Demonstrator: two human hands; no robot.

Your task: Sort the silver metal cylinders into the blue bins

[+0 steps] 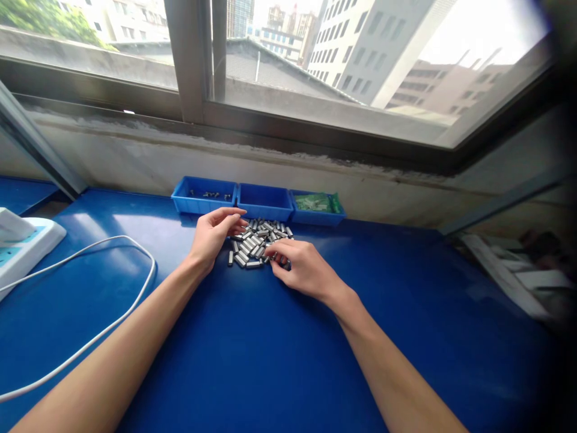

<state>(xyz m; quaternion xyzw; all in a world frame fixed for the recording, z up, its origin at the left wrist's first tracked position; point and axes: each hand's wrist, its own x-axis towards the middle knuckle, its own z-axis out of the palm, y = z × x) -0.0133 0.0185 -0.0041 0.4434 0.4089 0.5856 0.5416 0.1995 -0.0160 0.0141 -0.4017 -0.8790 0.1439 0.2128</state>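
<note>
A loose pile of small silver-and-dark oblong metal pieces lies on the blue tabletop. My left hand is at the pile's left edge, its fingers stretched out to the right over the pieces and apparently holding nothing. On the pile's right side, my right hand has its fingers and thumb curled in among the pieces. Whatever sits between those fingertips is partly hidden and too small to make out. Both hands cover some of the pile.
Behind the pile stand three joined blue bins: the left bin holds small metal parts, the middle bin shows its bare inside, and the right bin holds green-and-white packets. A white power strip and white cable lie left.
</note>
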